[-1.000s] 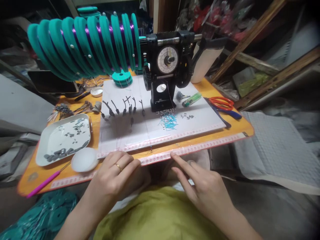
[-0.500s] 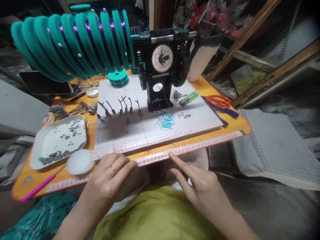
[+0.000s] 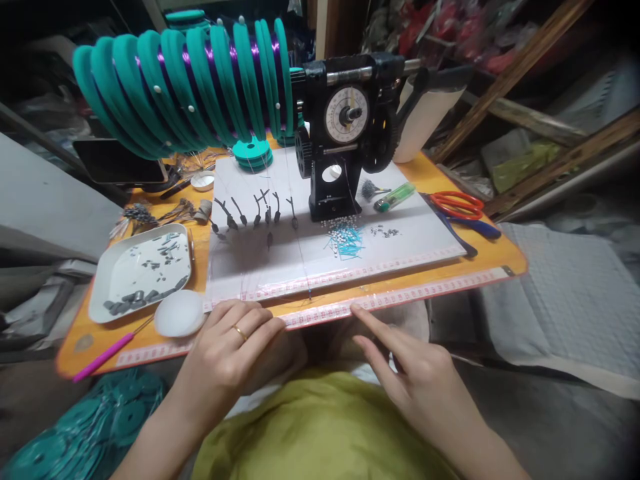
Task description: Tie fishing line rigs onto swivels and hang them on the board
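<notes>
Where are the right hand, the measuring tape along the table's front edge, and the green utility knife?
Right hand (image 3: 423, 370): head view, back of the hand.
Front-edge measuring tape (image 3: 420, 292): head view, printed face.
Green utility knife (image 3: 395, 197): head view, middle of the handle.

Lighting is dim overall, strongest on the white board (image 3: 425, 241), and appears to fall from above. A soft grey shadow lies on the board below the spools (image 3: 151, 88). Bright glints show on the purple thread (image 3: 254, 52); pale glare streaks the tape (image 3: 320, 313). The background bags (image 3: 430, 28) sit in gloom, indistinct. Markings on the dial (image 3: 337, 119) are too soft to read. Wide-angle stretch and smear affect the cloth (image 3: 565, 287); the upper right corner is near black.
</notes>
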Demonstrator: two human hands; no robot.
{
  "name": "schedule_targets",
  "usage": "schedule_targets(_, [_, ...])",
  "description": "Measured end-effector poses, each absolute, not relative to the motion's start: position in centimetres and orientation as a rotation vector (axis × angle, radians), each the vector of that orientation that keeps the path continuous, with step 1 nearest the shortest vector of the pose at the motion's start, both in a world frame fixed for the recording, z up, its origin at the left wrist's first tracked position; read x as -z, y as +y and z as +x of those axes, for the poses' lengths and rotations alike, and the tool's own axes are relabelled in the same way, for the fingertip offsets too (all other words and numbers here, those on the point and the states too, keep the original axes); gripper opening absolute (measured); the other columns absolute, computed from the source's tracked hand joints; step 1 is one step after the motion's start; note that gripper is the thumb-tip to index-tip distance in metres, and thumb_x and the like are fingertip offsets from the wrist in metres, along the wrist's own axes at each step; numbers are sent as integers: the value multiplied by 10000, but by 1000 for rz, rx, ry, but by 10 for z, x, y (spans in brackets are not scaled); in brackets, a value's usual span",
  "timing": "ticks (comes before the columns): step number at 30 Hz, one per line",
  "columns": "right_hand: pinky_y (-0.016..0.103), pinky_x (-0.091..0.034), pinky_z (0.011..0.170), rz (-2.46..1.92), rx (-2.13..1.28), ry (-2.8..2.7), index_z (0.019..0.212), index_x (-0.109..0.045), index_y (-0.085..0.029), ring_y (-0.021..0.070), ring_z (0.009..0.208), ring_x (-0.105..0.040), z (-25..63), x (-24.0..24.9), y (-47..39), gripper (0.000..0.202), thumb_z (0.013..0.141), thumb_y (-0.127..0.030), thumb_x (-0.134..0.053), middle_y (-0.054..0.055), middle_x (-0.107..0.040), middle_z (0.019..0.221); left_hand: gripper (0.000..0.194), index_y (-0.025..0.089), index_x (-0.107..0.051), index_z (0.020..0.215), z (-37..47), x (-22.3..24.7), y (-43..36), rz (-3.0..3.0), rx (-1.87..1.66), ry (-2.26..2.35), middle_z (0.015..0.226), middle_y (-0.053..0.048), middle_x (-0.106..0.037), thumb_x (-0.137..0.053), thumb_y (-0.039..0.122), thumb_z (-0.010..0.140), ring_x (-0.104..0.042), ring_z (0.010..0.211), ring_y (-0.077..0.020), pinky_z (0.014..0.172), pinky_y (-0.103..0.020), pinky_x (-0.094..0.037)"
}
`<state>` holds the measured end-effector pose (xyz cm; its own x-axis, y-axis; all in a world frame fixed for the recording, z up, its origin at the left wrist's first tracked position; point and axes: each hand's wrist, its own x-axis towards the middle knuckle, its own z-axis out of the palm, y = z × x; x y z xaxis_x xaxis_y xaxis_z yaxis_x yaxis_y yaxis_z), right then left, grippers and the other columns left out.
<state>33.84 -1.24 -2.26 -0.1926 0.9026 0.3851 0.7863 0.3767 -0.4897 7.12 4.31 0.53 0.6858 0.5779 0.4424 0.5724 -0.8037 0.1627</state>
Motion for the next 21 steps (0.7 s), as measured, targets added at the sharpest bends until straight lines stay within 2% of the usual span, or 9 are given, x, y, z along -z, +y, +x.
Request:
schedule_targets(3, [304,-593,645,-1452,-247,-2018,1347,-574,-100,144,508,-634,338,24,-12,383,985,-217,-532,111,-761,922,171,91,-632,1048,72,-5,44,2874,-779,974,953,-116,-680,-501,50,946,-575,872,-222,818,-401,-410])
schedule_targets(7, [253,-554,573,-1345,-224,-1934,1391,-514,-110,127,560,-655,330,21,-17,442,954,-136,-572,78,-762,912,156,111,-647,1013,78,-9,41,2815,-871,1014,955,-90,-681,-609,29,886,-603,915,-220,837,-399,-426])
schedule_targets(9, [238,-566,640,-1224,-159,-1879,1394,-507,-115,129,680,-701,320,16,-20,490,916,-82,-609,73,-764,956,188,136,-660,994,84,-10,37,2720,-1010,1046,996,-86,-658,-654,19,848,-598,1028,-248,894,-421,-437])
schedule_targets(11, [252,-582,791,-1107,-110,-1900,1367,-534,-111,161,911,-724,310,10,-20,496,885,-33,-621,110,-740,1116,208,164,-672,988,91,-10,30,2575,-1152,1086,1014,-80,-609,-665,23,836,-576,1072,-244,889,-399,-473])
schedule_targets(13, [279,-570,906,-1061,-119,-1951,1345,-547,-103,192,1102,-679,300,5,-17,469,887,-17,-602,136,-690,1243,212,189,-680,984,98,-9,24,2417,-1229,1144,970,-60,-562,-659,33,842,-578,976,-195,790,-322,-511])
schedule_targets(14, [283,-573,909,-1080,-139,-1963,1337,-549,-114,192,1113,-677,296,4,-15,447,900,-27,-592,130,-690,1245,211,198,-681,983,101,-9,21,2349,-1241,1172,938,-48,-548,-655,39,847,-576,912,-171,739,-291,-514])
schedule_targets(17, [254,-600,751,-1154,-178,-1924,1255,-584,-178,155,882,-735,289,1,-8,339,928,-89,-595,61,-759,1041,206,204,-681,973,106,-5,17,2213,-1264,1196,880,-29,-572,-656,43,848,-589,813,-141,702,-265,-517])
schedule_targets(21, [239,-550,590,-1158,-179,-1906,1116,-603,-206,123,642,-688,284,1,-7,218,925,-102,-594,12,-740,824,208,200,-689,955,108,2,14,2056,-1309,1125,836,-23,-661,-669,34,832,-642,784,-140,701,-263,-542])
